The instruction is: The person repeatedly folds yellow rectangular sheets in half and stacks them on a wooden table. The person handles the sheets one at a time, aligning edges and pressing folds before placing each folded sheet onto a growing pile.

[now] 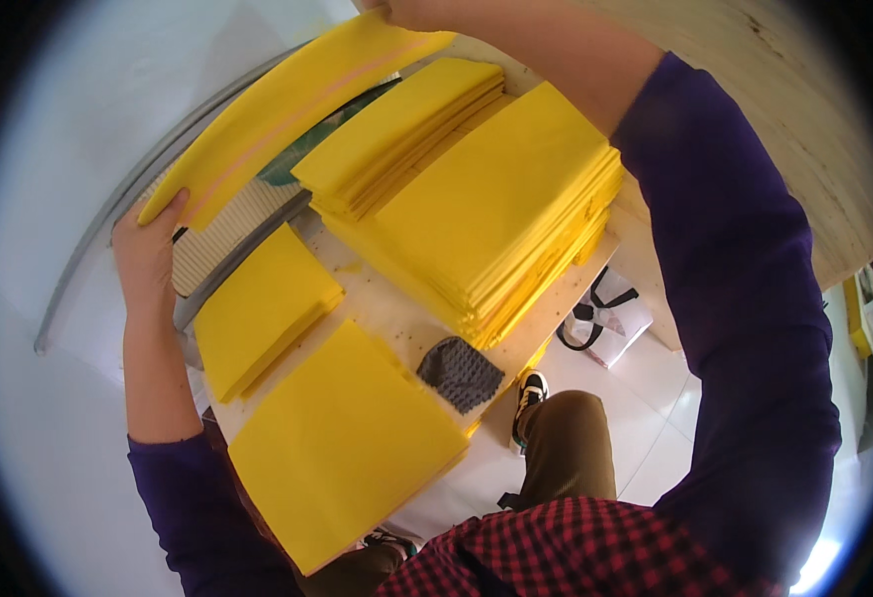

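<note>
Yellow strip point(272, 114) stretched between hands: left hand point(146, 254) clamped, thumb over near end; right hand point(421, 12), partly cropped, pinching far edge. Even tension should prevent creases.

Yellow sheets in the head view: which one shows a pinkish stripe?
The raised long sheet, held between the left hand and right hand; the tops of the stacked sheets look plain.

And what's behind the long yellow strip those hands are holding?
Peeking out below the yellow strip are a cream ribbed surface and something dark green. Whatever else is behind it stays covered.
</note>
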### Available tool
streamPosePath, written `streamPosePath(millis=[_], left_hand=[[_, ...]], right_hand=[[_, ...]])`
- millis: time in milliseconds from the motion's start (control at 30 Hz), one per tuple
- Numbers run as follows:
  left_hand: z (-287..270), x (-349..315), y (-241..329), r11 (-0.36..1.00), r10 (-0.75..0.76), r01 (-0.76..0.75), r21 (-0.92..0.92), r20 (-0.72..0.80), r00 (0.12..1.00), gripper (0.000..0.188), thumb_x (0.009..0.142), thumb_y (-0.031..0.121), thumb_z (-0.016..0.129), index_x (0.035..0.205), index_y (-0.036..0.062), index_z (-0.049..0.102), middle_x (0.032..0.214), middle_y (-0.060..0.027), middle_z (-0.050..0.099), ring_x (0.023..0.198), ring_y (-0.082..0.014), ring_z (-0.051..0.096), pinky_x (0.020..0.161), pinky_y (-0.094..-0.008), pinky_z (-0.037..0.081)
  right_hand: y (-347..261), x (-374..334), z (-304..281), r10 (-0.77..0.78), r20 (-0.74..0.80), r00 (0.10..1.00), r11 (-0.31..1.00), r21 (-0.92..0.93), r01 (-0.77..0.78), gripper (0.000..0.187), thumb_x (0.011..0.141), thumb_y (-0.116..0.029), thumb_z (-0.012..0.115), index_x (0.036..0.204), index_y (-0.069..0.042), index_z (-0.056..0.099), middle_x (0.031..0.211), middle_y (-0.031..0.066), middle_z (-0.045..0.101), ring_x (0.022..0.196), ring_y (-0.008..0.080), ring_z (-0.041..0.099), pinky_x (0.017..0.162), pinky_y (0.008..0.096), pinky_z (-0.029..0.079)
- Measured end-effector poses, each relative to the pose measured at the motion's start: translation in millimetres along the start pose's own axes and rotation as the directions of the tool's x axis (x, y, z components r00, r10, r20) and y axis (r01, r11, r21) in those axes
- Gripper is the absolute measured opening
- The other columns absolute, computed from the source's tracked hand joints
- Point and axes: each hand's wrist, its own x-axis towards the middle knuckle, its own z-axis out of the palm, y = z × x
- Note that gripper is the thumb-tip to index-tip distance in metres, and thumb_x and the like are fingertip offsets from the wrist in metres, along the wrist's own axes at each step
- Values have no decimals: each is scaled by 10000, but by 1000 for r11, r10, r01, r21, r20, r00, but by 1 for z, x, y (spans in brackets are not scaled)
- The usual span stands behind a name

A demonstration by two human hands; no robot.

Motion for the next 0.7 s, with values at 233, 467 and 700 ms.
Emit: streamPosePath(millis=[233, 467, 700], left_hand=[[84, 59, -18, 913, -113, 97, -397, -18, 993, 274, 835, 163, 700, 1028, -31, 687, 877, -58, 653, 783, -122, 584, 702, -249, 450], [136, 62, -55, 971, 231, -223, 84, -107, 967, 306, 848, 23, 620, 1125, 129, 696, 992, -74, 701, 948, -161, 653, 873, -243, 479], [196, 16, -105, 935, 353, -325, -143, 272, 895, 377, 817, -110, 532, 1094, 93, 688, 1214, -90, 641, 1159, -238, 581, 978, -306, 446]], right_hand=[[60, 61, 123, 157, 15, 988, 979, 130, -157, 239, 860, -152, 529, 991, -26, 684, 1017, 207, 661, 972, 387, 619, 856, 486, 477], [95, 18, 145, 122, 82, 989, 961, 238, -138, 236, 858, -139, 553, 1042, -56, 675, 1068, 201, 653, 990, 351, 619, 852, 469, 480], [86, -53, 158, -54, 559, 828, 975, 209, -78, 413, 865, -46, 592, 1275, -84, 557, 1157, 95, 632, 1016, 262, 627, 860, 359, 532]])
